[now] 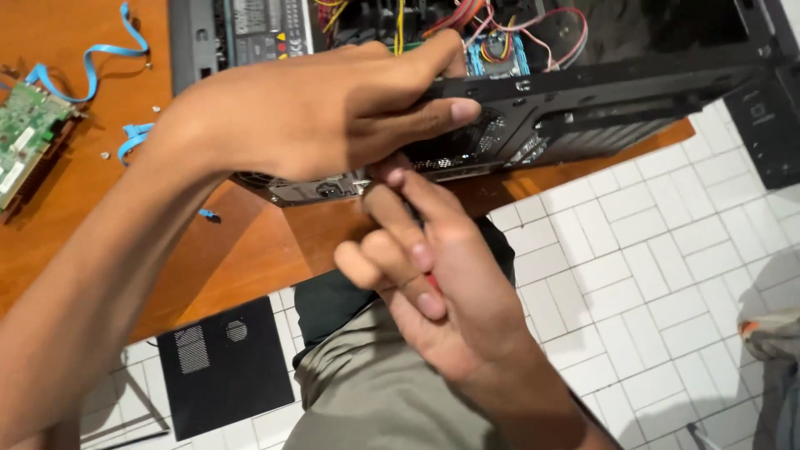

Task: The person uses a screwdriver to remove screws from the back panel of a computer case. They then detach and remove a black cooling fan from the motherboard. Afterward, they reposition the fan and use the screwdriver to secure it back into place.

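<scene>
Hands (333, 108) on matte black perforated-metal computer case (583, 108), boxy.

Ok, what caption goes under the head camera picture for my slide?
Left hand grips the open computer case on a wooden table; right hand holds a red-handled tool at its back.

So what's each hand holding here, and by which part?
Left hand grips the black computer case by its rear edge. Right hand holds a red-handled tool, mostly hidden, by the handle.

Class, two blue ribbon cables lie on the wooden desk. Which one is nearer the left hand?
The short blue cable beside the left hand; the long one curls farther off, by the green circuit board.
</scene>
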